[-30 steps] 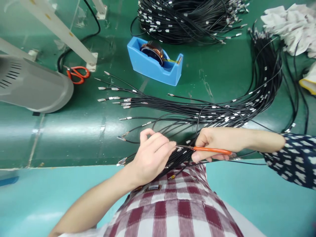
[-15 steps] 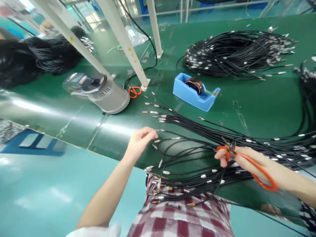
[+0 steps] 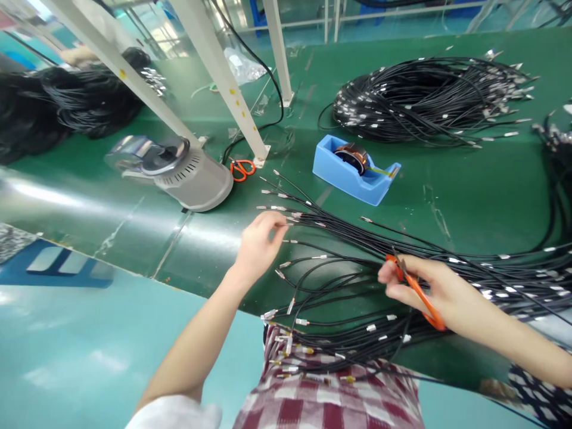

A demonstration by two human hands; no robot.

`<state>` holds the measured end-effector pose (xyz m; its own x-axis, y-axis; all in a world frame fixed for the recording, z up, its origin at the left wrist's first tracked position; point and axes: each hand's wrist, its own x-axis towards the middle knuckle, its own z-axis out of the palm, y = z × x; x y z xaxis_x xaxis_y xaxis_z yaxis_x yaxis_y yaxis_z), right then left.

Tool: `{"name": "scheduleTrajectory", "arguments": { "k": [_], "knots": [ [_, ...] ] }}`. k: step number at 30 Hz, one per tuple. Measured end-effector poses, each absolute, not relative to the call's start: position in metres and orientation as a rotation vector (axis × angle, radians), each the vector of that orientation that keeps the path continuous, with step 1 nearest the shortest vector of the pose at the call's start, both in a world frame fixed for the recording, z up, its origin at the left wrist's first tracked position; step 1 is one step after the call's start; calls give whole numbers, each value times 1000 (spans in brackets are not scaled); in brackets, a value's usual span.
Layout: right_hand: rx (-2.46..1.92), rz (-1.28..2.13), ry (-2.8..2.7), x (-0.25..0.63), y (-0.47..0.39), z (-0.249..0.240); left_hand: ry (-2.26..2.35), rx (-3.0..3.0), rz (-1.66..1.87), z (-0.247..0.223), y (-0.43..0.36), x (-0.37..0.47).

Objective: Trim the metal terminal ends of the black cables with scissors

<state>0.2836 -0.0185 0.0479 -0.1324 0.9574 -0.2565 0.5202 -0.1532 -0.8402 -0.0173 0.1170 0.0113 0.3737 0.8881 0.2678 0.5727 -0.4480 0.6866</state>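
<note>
My left hand has its thumb and forefinger pinched at the tip of a black cable in the bundle on the green table. My right hand holds orange-handled scissors, blades pointing up and left, above the cables. Looser cables with silver ends curve across the table below the bundle. More cables lie along the near edge, their ends over a red-and-white checked cloth.
A blue tape dispenser stands behind the bundle. A grey machine and second orange scissors are by the white posts. Coiled cables lie at the back right, black cable heaps at the back left.
My left hand has moved up to the upper bundle's cable tips. My right hand has shifted slightly left, and the scissors have turned, their handle now closer to the palm.
</note>
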Motion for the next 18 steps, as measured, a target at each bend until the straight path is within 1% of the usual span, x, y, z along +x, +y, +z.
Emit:
{"name": "scheduleTrajectory", "arguments": {
  "k": [1,3,5,7,10,13,18],
  "knots": [
    [-1653,1184,-1631,279,-13,49,1180,2057,989,23,109,-16],
    [-1562,1047,-1523,266,-1,54,951,1785,1122,46,92,-8],
    [-1424,1004,-1433,252,9,58,745,1572,1113,65,77,6],
    [-1310,1069,-1386,237,13,60,610,1356,1013,76,67,21],
    [-1200,1281,-1269,219,9,55,614,1095,881,78,57,41],
    [-1160,1455,-1052,209,-3,43,668,1044,773,70,50,55],
    [-1211,1514,-910,228,-18,34,723,1131,702,61,39,64]
  ]
}}
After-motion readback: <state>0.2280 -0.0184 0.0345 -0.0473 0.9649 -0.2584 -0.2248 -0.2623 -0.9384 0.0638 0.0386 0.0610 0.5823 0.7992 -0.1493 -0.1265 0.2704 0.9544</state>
